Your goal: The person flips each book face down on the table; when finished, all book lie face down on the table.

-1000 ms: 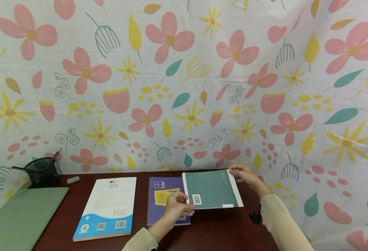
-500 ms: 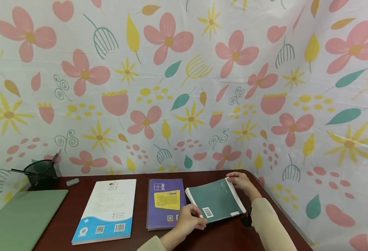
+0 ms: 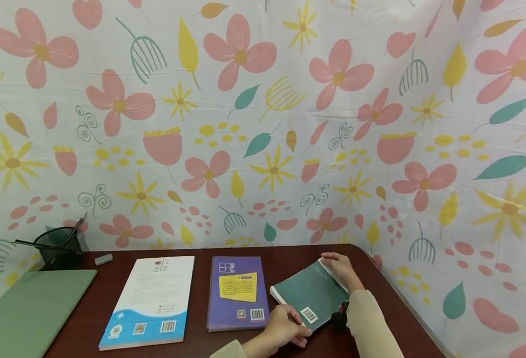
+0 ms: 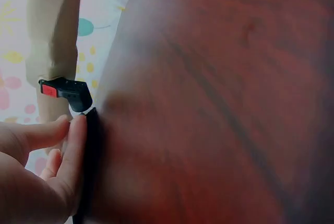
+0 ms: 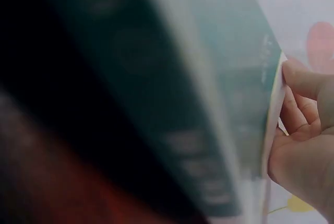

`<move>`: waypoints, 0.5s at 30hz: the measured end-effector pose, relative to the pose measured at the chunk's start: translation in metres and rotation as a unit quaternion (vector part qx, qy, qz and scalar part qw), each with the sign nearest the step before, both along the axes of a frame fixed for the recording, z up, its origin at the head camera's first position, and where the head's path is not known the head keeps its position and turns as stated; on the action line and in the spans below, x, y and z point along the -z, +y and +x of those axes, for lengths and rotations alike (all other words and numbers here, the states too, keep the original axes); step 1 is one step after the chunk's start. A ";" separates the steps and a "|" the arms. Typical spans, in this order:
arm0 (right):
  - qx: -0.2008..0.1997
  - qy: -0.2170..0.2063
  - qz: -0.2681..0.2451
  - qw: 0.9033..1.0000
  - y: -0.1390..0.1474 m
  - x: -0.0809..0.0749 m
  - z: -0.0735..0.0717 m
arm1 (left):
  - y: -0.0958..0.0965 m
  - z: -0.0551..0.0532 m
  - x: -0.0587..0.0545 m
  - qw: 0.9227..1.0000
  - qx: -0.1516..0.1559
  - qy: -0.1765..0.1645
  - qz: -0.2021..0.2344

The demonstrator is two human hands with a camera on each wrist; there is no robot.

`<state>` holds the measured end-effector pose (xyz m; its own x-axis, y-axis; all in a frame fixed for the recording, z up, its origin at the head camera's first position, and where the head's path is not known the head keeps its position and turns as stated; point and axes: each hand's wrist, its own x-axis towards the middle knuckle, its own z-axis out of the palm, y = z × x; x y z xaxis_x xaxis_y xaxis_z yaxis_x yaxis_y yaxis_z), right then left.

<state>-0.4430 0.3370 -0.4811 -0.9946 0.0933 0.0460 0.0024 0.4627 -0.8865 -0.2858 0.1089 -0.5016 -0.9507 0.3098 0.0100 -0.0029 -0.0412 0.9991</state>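
Observation:
A green book with a barcode on its cover is held between both hands at the right side of the table, turned at an angle. My left hand grips its near left corner; in the left wrist view the thumb and fingers pinch the book's edge. On the far right edge, my right hand holds the book, its thumb on the cover in the right wrist view. Just left of the green book lies a purple book with a yellow panel.
A white and blue book lies further left. Beyond it are a green folder-like sheet, a grey eraser-like block and a black mesh pen holder. A patterned curtain borders the table's back and right side.
The green book has come down and toward me, from overlapping the purple book to beside it, and has turned so its left end swings nearer. Both hands keep hold of it.

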 end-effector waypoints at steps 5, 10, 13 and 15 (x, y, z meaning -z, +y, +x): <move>0.033 0.003 -0.023 0.999 -0.003 0.005 0.006 | 0.000 0.000 0.002 1.000 0.018 -0.005 -0.018; 0.023 0.017 -0.066 0.997 0.003 0.001 0.010 | -0.003 -0.002 -0.001 0.997 0.057 -0.028 -0.042; 0.014 0.025 -0.065 0.997 0.009 -0.003 0.015 | -0.010 -0.008 -0.005 0.996 0.071 -0.037 -0.025; 0.012 0.027 -0.052 0.998 0.012 -0.008 0.021 | -0.020 -0.018 -0.010 0.997 0.066 -0.033 -0.012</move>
